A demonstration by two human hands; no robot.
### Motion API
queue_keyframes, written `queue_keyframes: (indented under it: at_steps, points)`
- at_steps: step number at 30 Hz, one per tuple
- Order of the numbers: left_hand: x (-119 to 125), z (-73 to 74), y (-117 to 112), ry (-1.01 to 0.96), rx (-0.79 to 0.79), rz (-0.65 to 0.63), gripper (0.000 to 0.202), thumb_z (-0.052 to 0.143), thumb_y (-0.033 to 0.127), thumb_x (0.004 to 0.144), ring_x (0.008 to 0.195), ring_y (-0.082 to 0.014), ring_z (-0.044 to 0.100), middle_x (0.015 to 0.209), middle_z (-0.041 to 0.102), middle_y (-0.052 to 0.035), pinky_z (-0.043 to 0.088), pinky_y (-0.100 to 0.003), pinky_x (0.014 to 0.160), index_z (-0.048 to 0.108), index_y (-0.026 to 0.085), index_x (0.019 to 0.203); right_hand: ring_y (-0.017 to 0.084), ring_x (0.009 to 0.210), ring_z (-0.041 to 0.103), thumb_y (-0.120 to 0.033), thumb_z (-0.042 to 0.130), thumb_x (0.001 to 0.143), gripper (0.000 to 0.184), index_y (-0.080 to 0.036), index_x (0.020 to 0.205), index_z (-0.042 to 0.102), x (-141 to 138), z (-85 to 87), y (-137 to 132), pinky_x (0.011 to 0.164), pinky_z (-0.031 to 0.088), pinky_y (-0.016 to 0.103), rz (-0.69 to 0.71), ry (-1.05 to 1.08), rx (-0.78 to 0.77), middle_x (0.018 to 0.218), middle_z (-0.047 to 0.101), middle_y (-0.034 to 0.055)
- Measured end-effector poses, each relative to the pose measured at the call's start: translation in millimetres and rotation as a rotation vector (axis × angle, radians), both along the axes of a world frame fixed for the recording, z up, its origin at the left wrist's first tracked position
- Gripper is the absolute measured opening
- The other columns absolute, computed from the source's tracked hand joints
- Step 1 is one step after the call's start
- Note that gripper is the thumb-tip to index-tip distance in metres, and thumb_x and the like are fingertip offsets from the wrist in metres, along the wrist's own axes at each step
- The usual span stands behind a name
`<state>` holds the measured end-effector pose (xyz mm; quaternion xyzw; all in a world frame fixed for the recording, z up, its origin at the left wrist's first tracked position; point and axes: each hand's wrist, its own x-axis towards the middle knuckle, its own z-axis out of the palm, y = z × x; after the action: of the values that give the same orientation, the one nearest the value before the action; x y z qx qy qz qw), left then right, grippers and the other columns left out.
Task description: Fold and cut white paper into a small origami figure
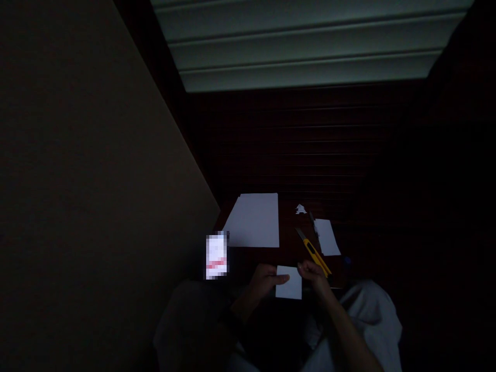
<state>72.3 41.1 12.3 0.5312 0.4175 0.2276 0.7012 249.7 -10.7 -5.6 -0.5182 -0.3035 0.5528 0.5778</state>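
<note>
The dark worktop (287, 243) stretches away beyond the grip. A large sheet (253, 219) lies flat up and left of it, seemingly parked clear of the work. A smaller sheet (327, 236) lies up and right. A lit screen (217, 256) glows just left of the left hand (265, 281). A yellow cutter (314, 254) lies just above the right hand (314, 276), close enough to catch. Both hands pinch a small card (290, 285) by its side edges, probably to keep it steady. A scrap (300, 209) lies farthest off.
</note>
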Motion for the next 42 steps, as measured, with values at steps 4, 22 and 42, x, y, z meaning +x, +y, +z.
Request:
queue_keyframes:
  at_steps: [4,22,42]
  points:
    - [1,-2.6,0,0.02,-0.003,-0.006,0.044,0.077,0.044,0.058,0.07,-0.0244,0.065,0.077,0.071,-0.0132,0.047,-0.031,0.065,0.073,0.006,0.08,0.01,0.049,0.036,-0.049,0.07,0.065,0.039,-0.019,0.056,0.049,0,-0.1,-1,0.048,0.027,0.023,0.015,-0.052,0.01,0.051,0.044,-0.0046]
    - [-3,-0.1,-1,-0.034,0.014,-0.007,0.039,0.076,0.041,0.061,0.07,-0.0234,0.064,0.078,0.071,-0.0121,0.047,-0.031,0.065,0.072,0.006,0.079,0.009,0.045,0.041,-0.044,0.076,0.061,0.037,-0.015,0.049,0.056,0,-3.3,-5,0.048,0.03,0.023,0.149,-0.039,-0.036,0.046,0.049,-0.0042]
    - [1,9.3,6,-0.053,-0.061,-0.123,0.042,0.077,0.041,0.061,0.071,-0.0239,0.065,0.081,0.071,-0.0149,0.046,-0.031,0.065,0.072,0.005,0.082,0.01,0.046,0.044,-0.054,0.058,0.078,0.049,-0.014,0.049,0.056,6,-1.7,-7,0.05,0.029,0.024,0.251,0.01,-0.029,0.048,0.053,-0.0012]
